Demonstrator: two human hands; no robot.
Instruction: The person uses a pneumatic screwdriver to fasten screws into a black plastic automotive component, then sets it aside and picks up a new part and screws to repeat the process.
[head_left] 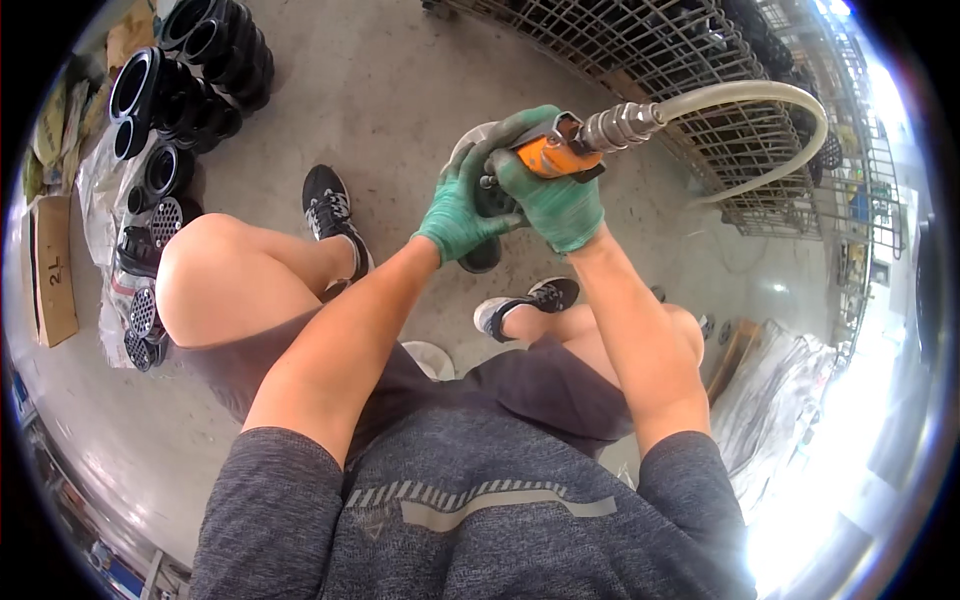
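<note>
My left hand [455, 218], in a green work glove, is closed around a black fitting [482, 256] with a round, perforated-looking face. In my right hand [556, 208], gloved the same way, is an orange air tool [548, 157]. A metal coupling [622, 128] joins the tool to a pale hose [765, 92] that loops off to the right. Both hands meet in front of me above the floor, with the tool's working end close to the fitting's face. My fingers hide the exact point of contact.
Several black ribbed fittings [200, 95] stand at the far left, and perforated ones [145, 312] lie nearer. Beside them is a cardboard box [52, 270]. A wire mesh cage [690, 75] of black parts fills the far right. Plastic sheeting [775, 385] lies at the right.
</note>
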